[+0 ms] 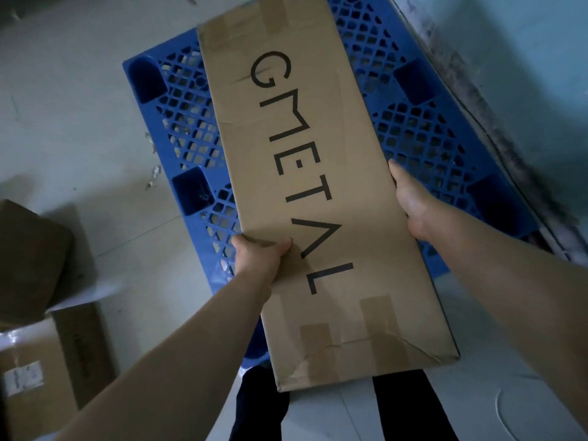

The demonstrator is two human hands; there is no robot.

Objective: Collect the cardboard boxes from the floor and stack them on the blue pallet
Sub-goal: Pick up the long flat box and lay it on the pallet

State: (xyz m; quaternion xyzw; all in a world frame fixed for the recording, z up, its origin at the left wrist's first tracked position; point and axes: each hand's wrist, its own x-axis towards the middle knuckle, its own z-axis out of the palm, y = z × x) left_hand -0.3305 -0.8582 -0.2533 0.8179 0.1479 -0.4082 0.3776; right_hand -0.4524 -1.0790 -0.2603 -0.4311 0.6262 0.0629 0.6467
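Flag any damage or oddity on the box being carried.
The long cardboard box, held over the blue pallet, is battered at its near end: the corners are crumpled and creased, with several tape patches stuck there. Nothing has spilled.

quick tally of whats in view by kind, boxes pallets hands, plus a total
cardboard boxes: 3 (GMETAL box held up, dark box and labelled box on the floor at left)
blue pallet: 1
hands: 2 (left hand, right hand, both gripping the GMETAL box)
total: 6
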